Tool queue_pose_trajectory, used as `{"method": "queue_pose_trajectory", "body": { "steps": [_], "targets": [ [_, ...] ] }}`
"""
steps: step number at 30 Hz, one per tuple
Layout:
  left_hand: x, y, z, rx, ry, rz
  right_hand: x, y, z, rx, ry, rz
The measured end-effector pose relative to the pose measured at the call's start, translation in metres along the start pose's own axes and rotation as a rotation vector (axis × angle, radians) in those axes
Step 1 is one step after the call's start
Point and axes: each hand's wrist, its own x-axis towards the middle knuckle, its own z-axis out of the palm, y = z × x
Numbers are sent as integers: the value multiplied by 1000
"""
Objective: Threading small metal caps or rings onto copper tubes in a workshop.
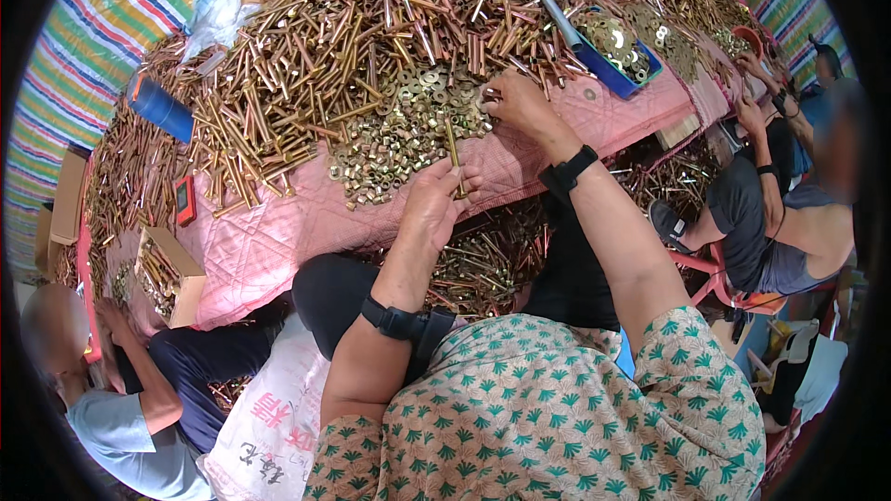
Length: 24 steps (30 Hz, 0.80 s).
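Note:
My left hand (438,199) is closed round the lower end of a long brass-coloured bolt (452,142), which stands nearly upright above the front of the heap. My right hand (522,104) is at the right edge of the small parts, fingertips bent together among washers; what they hold, if anything, cannot be made out. Between and left of the hands lies a pile of short nuts (371,160), with flat washers (429,85) behind it. A big heap of loose bolts (306,56) covers the pink quilted cloth (251,260) beyond.
A blue tray (620,83) of washers sits to the right, a blue cylinder (162,109) to the left. Near the left edge are an orange-rimmed device (187,200) and a cardboard box (178,292) of bolts. One person (139,408) sits left; others work at right.

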Motion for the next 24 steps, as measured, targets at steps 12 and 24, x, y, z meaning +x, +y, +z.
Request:
{"method": "queue_pose_trajectory", "body": {
  "steps": [12,24],
  "targets": [
    [-2,-2,3,69,-37,21,-22,-6,-17,88,155,90],
    [-4,-14,6,175,-134,-20,-58,-15,-26,463,139,169]
  ]
}}
